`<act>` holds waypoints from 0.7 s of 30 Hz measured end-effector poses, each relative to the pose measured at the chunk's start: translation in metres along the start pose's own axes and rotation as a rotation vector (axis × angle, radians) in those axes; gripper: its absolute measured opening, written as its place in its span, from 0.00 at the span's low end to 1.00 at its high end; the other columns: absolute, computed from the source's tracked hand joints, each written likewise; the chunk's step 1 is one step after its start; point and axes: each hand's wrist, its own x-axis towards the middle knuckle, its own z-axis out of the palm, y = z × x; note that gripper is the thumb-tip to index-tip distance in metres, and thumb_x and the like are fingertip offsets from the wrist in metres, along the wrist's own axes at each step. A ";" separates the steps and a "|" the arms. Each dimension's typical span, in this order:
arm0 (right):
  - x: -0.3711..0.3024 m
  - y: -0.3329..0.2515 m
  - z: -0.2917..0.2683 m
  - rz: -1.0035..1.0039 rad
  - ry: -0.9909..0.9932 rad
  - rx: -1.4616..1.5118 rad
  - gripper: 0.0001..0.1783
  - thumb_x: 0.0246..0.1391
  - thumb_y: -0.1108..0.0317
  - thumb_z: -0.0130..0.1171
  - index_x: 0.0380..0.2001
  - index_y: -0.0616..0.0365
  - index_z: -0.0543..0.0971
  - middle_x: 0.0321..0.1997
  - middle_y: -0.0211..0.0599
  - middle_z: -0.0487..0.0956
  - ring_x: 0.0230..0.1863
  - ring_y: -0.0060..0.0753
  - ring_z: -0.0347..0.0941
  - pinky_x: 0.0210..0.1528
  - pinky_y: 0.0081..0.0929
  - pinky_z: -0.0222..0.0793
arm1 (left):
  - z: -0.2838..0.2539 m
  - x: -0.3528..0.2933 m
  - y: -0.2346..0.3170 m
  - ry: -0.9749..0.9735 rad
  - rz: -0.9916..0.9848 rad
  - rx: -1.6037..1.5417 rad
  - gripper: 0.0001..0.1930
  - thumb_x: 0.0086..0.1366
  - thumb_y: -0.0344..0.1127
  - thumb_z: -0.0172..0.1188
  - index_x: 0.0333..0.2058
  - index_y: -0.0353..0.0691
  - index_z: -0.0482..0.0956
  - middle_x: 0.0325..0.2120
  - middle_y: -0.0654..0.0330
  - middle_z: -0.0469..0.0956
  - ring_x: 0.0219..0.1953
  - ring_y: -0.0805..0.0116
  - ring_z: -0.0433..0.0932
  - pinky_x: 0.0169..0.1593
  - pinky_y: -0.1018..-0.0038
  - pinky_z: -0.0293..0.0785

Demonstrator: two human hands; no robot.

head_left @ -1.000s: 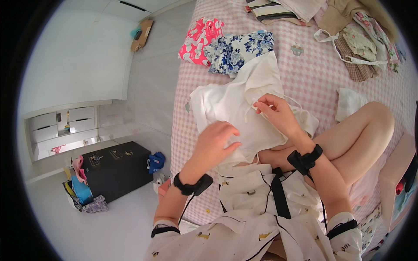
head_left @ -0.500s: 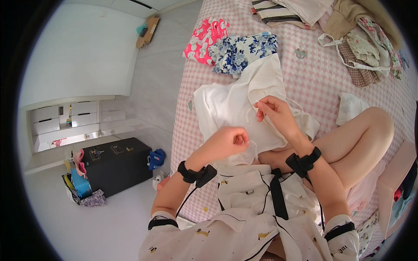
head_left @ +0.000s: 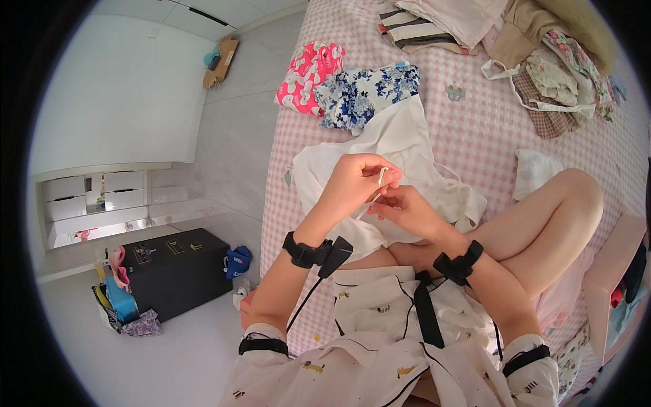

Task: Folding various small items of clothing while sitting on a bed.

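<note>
My left hand (head_left: 352, 190) is closed in a pinch on a thin white strap (head_left: 383, 176), a bit of which pokes up between thumb and forefinger. Just below and to the right, my right hand (head_left: 410, 211) has its fingers curled together on the same strap, whose lower part runs between the two hands. Under both hands a white garment (head_left: 400, 149) lies spread and wrinkled on the bed, partly hidden by them. A folded white-and-blue floral cloth (head_left: 366, 95) lies at its far edge, beside a folded pink patterned cloth (head_left: 308, 78).
The bed has a pink checked cover (head_left: 468, 129). Striped fabric (head_left: 420, 30) and a heap of clothes (head_left: 556, 81) lie at the far right. A small white cloth (head_left: 536, 173) is by my knee, a pink box (head_left: 614, 285) further right. A black suitcase (head_left: 176, 271) stands left on the floor.
My left hand has moved up and right, and my right hand down and left, so they now meet over the garment. A thin white strap now shows between them.
</note>
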 end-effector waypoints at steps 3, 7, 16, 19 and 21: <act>0.005 -0.004 -0.009 0.093 0.004 0.025 0.08 0.57 0.71 0.54 0.37 0.65 0.77 0.39 0.32 0.80 0.33 0.18 0.71 0.37 0.19 0.68 | 0.000 0.006 -0.006 -0.017 0.066 0.039 0.09 0.60 0.31 0.61 0.36 0.31 0.80 0.22 0.62 0.79 0.19 0.83 0.70 0.22 0.85 0.64; 0.009 0.007 -0.018 0.051 0.080 -0.027 0.09 0.58 0.69 0.54 0.37 0.64 0.77 0.36 0.32 0.79 0.31 0.17 0.69 0.36 0.18 0.67 | -0.005 -0.001 -0.018 0.113 0.106 0.175 0.11 0.61 0.30 0.59 0.41 0.32 0.78 0.24 0.65 0.76 0.23 0.84 0.69 0.24 0.85 0.65; 0.008 0.001 -0.009 0.060 0.167 -0.038 0.06 0.56 0.72 0.55 0.34 0.64 0.72 0.27 0.32 0.76 0.29 0.17 0.70 0.34 0.17 0.67 | -0.019 -0.030 -0.036 -0.112 -0.124 0.242 0.09 0.62 0.32 0.58 0.35 0.31 0.79 0.21 0.67 0.74 0.22 0.82 0.68 0.27 0.83 0.67; 0.007 0.007 -0.010 0.030 0.121 -0.130 0.06 0.53 0.74 0.58 0.33 0.64 0.73 0.28 0.33 0.76 0.31 0.18 0.71 0.35 0.18 0.67 | -0.019 -0.032 -0.031 -0.113 -0.096 0.286 0.09 0.63 0.33 0.57 0.31 0.31 0.78 0.20 0.67 0.73 0.23 0.82 0.68 0.29 0.83 0.67; 0.007 0.011 -0.011 -0.117 0.065 -0.257 0.07 0.50 0.75 0.60 0.32 0.64 0.74 0.30 0.33 0.76 0.32 0.19 0.70 0.35 0.19 0.67 | -0.021 -0.032 -0.030 -0.118 -0.097 0.347 0.09 0.64 0.33 0.56 0.30 0.31 0.77 0.20 0.67 0.72 0.23 0.81 0.68 0.30 0.83 0.67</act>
